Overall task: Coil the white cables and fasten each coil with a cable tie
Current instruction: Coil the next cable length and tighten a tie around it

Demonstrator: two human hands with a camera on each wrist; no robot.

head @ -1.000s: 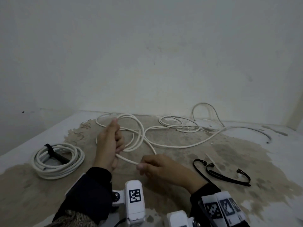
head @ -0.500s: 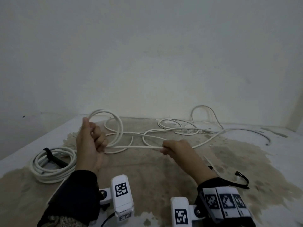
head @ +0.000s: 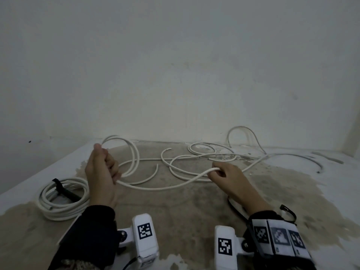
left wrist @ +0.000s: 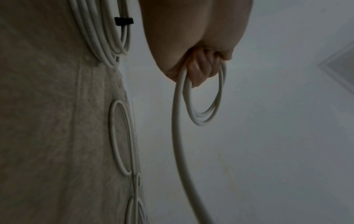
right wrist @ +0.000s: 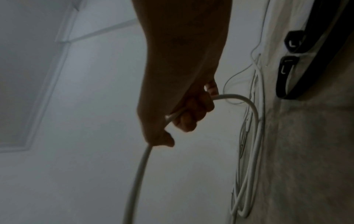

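Note:
My left hand (head: 101, 172) grips a small coil of white cable (head: 132, 152) held upright above the surface; the left wrist view shows the loops (left wrist: 206, 112) hanging from my curled fingers (left wrist: 199, 68). From that coil the cable sags across to my right hand (head: 224, 174), which holds the same white cable (head: 194, 179) between curled fingers and thumb. In the right wrist view the cable (right wrist: 239, 97) arcs out of my fist (right wrist: 191, 112). More loose white cable (head: 210, 152) lies tangled behind. Black cable ties (head: 290, 213) lie by my right wrist.
A finished white coil (head: 62, 199) bound with a black tie (head: 64, 191) lies at the left on the stained surface (head: 185, 207). A white wall (head: 175, 75) closes the back. Another cable loop (head: 243, 133) rises at the far right against the wall.
My right hand has slid right along the cable, away from the left hand, and the strand between them now sags. The left hand keeps its coil and has lowered slightly.

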